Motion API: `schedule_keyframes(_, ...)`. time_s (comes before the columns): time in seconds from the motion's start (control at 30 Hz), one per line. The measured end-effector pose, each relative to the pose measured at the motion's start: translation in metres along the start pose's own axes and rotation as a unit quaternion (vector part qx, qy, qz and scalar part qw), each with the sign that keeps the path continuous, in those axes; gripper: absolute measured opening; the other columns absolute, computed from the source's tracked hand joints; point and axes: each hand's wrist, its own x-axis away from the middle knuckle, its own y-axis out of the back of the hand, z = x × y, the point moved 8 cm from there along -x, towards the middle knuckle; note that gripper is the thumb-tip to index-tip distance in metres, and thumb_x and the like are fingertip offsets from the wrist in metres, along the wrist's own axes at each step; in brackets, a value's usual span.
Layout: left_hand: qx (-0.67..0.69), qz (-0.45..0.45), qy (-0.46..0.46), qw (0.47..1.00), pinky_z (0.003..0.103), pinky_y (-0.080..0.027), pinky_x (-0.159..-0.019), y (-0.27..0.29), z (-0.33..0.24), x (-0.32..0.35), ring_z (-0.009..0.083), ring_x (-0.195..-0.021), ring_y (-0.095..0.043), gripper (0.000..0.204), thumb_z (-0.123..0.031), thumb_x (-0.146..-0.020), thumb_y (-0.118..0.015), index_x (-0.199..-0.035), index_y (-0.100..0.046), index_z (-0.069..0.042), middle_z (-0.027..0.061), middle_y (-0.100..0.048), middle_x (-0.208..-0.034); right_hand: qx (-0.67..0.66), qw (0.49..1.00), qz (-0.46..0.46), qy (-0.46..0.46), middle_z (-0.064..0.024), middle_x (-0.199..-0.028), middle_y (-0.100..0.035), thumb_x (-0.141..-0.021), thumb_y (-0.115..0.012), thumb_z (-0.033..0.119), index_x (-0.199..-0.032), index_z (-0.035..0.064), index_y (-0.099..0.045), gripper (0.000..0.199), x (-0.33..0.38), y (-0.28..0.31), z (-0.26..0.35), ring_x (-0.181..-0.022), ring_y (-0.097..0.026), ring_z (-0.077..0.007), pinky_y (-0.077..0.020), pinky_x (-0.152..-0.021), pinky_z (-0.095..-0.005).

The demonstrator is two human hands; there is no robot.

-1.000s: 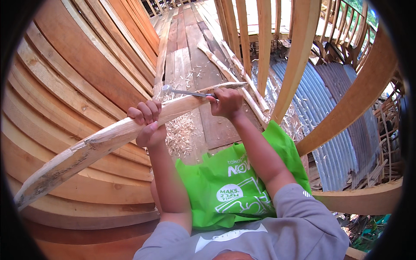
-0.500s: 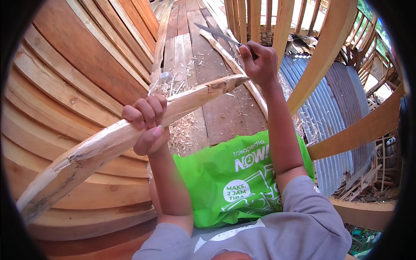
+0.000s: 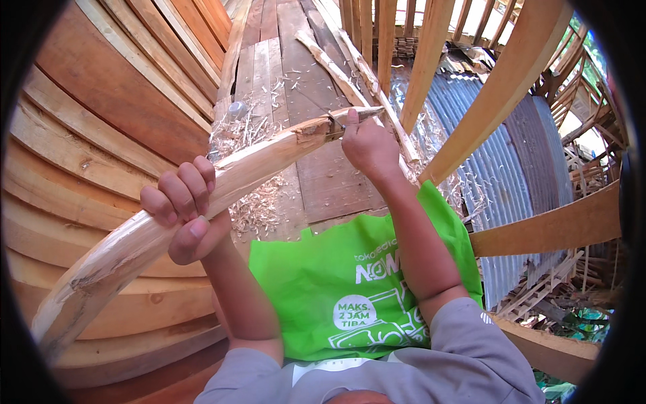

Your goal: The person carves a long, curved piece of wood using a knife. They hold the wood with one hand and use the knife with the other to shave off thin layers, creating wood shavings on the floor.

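Note:
A long, peeled wooden pole (image 3: 266,165) slants from the lower left up to the middle of the view. My left hand (image 3: 185,212) is wrapped round it, thumb underneath. Close to the pole's far end, my right hand (image 3: 370,147) is closed on the handle of a knife (image 3: 335,121). The thin blade lies across the pole at a darker, cut patch; it shows nearly edge-on, and the handle is mostly hidden by my fingers. A green bag (image 3: 303,289) with white print covers my lap below both forearms.
Wood shavings (image 3: 259,209) litter the plank floor (image 3: 330,192), with a small clear cup-like object (image 3: 237,110) among them. Debarked sticks (image 3: 330,64) lie beyond. A board wall (image 3: 101,168) stands left; wooden slats (image 3: 501,91) and corrugated metal sheets (image 3: 471,128) are on the right.
My right hand has come down and left, bringing the knife from above the pole onto its far end. My left hand and the pole have shifted slightly left in view.

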Motion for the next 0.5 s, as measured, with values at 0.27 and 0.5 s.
schedule_keyframes(0.27, -0.002, -0.013, -0.009, 1.0, 0.029, -0.031, -0.071, -0.002, 0.0, -0.002, 0.0089, -0.063, -0.037, 0.028, -0.006, -0.065, -0.057, -0.078, -0.037, -0.02, -0.0058, -0.037, -0.068, -0.035, 0.998, -0.055, 0.024, -0.0302, -0.084, -0.065, -0.097, -0.033, 0.035, -0.076, -0.0039, -0.069, 0.057, -0.006, 0.002, -0.003, -0.082, -0.063, -0.0482, -0.049, -0.082, -0.0547)
schedule_keyframes(0.5, -0.004, -0.005, -0.005, 1.0, 0.028, -0.031, -0.071, 0.003, -0.004, 0.0, 0.0092, -0.063, -0.037, 0.028, -0.006, -0.063, -0.057, -0.078, -0.038, -0.02, -0.006, -0.038, -0.068, 0.016, 0.999, -0.035, 0.026, -0.026, -0.086, -0.068, -0.097, -0.03, 0.037, -0.082, -0.0027, -0.07, 0.059, -0.022, -0.001, 0.001, -0.084, -0.065, -0.045, -0.0507, -0.084, -0.0511)
